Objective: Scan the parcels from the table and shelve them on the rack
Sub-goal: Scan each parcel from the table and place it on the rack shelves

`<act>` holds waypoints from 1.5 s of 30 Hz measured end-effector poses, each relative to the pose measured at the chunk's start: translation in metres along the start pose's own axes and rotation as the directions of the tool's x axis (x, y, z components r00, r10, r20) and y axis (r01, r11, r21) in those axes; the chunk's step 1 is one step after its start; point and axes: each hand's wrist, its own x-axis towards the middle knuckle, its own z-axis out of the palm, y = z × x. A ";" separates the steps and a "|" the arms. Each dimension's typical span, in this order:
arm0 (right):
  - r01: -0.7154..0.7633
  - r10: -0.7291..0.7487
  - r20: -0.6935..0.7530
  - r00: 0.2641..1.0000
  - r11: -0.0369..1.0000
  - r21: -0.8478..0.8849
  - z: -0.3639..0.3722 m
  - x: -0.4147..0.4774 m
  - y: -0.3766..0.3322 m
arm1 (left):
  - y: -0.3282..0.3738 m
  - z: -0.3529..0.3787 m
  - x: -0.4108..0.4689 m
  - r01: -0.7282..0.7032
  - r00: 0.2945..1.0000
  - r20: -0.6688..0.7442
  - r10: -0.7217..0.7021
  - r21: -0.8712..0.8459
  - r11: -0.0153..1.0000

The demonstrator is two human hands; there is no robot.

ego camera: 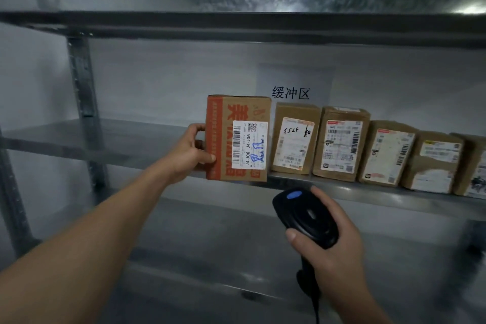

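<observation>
My left hand [188,151] grips the left side of a cardboard parcel [223,139] with orange print and a white barcode label. The parcel stands upright at the front edge of the rack's middle shelf [342,192], at the left end of a row of parcels. Whether it rests on the shelf or hangs just off it, I cannot tell. My right hand [334,244] holds a black barcode scanner [306,216] with a blue button, below the shelf edge, its head pointing up toward the parcel.
Several brown parcels with white labels stand in a row on the middle shelf, the nearest [294,139] touching the held parcel. A paper sign [290,92] hangs on the wall behind. A metal upright [84,102] stands left. Upper shelf [236,23] and lower shelf [210,231] are bare.
</observation>
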 end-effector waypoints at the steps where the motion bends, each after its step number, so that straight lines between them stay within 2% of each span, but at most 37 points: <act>1: -0.004 0.003 -0.009 1.000 1.000 -0.013 0.006 0.004 0.002 | -0.002 -0.003 0.010 -0.001 1.000 -0.006 0.001 0.009 1.000; 7: -0.058 0.052 -0.066 0.996 0.994 -0.095 0.024 0.021 0.014 | -0.018 -0.002 0.061 0.010 1.000 0.010 -0.011 0.073 0.997; 13: -0.122 0.106 -0.124 0.987 0.983 -0.134 0.032 0.028 0.026 | -0.033 0.005 0.097 0.009 0.999 0.045 -0.012 0.049 0.999; 27: -0.184 0.160 -0.141 0.977 0.966 -0.183 0.047 0.030 0.035 | -0.044 0.006 0.114 -0.013 0.996 0.084 0.008 0.058 0.998; 32: -0.199 0.178 -0.140 0.974 0.967 -0.157 0.043 0.025 0.034 | -0.047 0.006 0.105 -0.013 1.000 0.016 0.011 0.096 0.995; 39: -0.202 0.186 -0.126 0.974 0.971 -0.129 0.026 0.004 0.031 | -0.049 0.017 0.066 -0.043 0.970 -0.226 0.094 0.224 0.974; 43: -0.199 0.186 -0.110 0.976 0.973 -0.119 0.005 -0.013 0.023 | -0.056 0.029 0.033 -0.111 0.911 -0.337 0.236 0.350 0.930; 45: -0.191 0.177 -0.120 0.977 0.976 -0.109 -0.013 -0.023 0.020 | -0.054 0.047 0.012 -0.174 0.884 -0.328 0.333 0.430 0.886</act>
